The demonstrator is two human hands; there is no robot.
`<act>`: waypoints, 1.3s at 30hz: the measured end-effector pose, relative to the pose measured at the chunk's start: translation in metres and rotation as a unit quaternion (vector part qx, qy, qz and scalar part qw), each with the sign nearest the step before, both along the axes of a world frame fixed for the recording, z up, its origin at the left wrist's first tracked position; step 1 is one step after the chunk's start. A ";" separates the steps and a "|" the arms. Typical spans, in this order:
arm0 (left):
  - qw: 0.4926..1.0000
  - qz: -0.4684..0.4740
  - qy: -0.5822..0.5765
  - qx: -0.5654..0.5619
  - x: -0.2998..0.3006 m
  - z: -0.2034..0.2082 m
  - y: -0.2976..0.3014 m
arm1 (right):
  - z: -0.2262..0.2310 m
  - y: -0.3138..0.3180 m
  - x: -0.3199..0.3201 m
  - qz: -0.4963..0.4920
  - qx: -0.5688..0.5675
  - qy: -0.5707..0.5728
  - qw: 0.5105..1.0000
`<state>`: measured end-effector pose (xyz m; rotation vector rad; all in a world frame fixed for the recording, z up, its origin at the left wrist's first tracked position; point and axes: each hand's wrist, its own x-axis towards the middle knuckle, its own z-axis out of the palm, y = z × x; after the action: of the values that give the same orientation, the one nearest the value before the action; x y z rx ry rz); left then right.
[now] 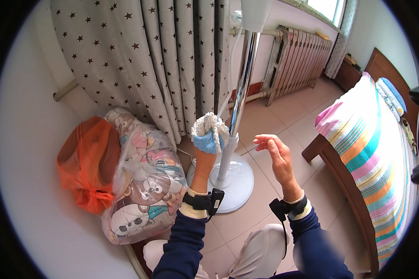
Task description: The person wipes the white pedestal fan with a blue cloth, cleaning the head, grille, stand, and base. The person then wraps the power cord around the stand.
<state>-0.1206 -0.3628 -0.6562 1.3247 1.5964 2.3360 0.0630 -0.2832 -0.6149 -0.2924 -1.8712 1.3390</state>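
A blue and white cloth point(208, 135) is bunched in my left hand point(206, 157), covering most of its fingers. The cloth lies against or right beside a floor-standing pole point(243, 88), chrome above and white below; I cannot tell if they touch. Its round white base point(239, 188) rests on the tiles and looks wrapped in clear plastic. To the right of the pole, my right hand point(277, 156) is raised with fingers stretched out, holding nothing. A white housing point(257, 14) tops the pole at the upper edge, its upper part out of view.
Left of me sit an orange plastic bag point(91, 158) and a clear bag of printed bedding point(144, 195). Behind them hangs a star-patterned curtain point(135, 51). A radiator point(300, 58) stands beyond the pole. On the right is a wooden-framed bed with a striped cover point(365, 153).
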 end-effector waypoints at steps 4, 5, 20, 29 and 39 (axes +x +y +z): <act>1.000 0.027 0.003 -0.003 0.001 0.010 -0.006 | 0.015 0.001 -0.007 0.010 0.063 -0.016 0.998; 0.999 0.009 -0.042 0.010 0.001 0.012 -0.007 | 0.019 0.000 -0.009 0.014 0.076 -0.029 0.997; 0.993 -0.046 0.097 -0.054 -0.006 0.090 -0.018 | 0.057 0.025 -0.034 0.032 -0.001 0.208 0.978; 0.996 0.004 -0.091 0.002 0.008 0.050 -0.001 | -0.021 0.038 -0.099 -0.047 0.095 0.018 0.994; 0.983 -0.144 -0.001 -0.113 0.009 0.006 0.023 | -0.124 0.044 -0.082 0.040 -0.094 -0.037 0.994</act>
<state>-0.1111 -0.3398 -0.6499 1.3925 1.4977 1.9279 -0.0189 -0.2391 -0.7388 -0.3713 -1.8373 1.5815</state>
